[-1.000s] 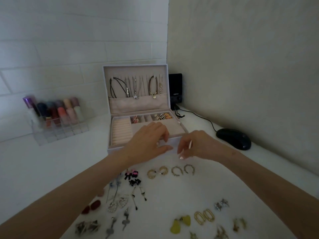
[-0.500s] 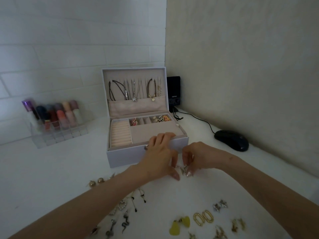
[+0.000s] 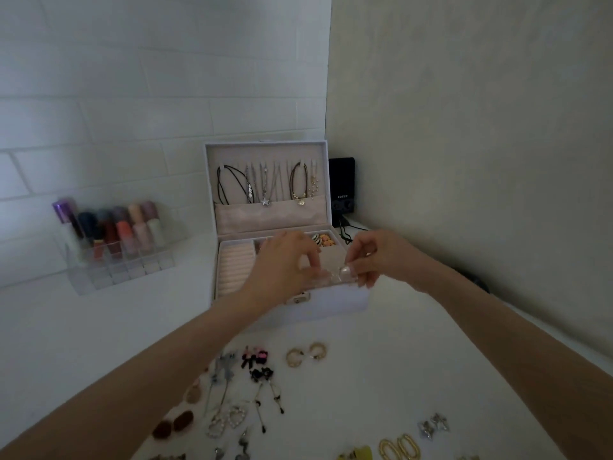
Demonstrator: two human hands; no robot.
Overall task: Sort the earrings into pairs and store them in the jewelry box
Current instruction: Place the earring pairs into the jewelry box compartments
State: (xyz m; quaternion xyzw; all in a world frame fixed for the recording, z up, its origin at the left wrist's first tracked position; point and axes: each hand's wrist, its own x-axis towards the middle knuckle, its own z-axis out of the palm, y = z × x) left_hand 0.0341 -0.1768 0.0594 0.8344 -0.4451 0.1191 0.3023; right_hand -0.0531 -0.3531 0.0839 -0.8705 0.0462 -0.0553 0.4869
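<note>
The open jewelry box [image 3: 331, 302] stands at the back of the white table, with necklaces hanging in its upright lid. Both hands hover over its front right tray. My left hand [image 3: 285, 263] pinches a small blurred earring at its fingertips. My right hand [image 3: 374, 257] pinches a shiny earring [image 3: 345, 271]. On the table in front lie two gold hoops [image 3: 306, 353], pink and black bow earrings [image 3: 255, 356], pearl heart earrings [image 3: 229, 419], brown ovals [image 3: 174, 424], silver stars [image 3: 434, 424] and gold oval hoops [image 3: 399, 448].
A clear organiser of lipsticks [image 3: 112, 247] stands to the left against the tiled wall. A black speaker [image 3: 341, 187] with a cable sits in the corner behind the box. A dark mouse [image 3: 476, 280] shows behind my right forearm. The wall runs close on the right.
Both hands dropped to the table, took two of the gold hoops from the row, and rose back over the box. Only two hoops are left there.
</note>
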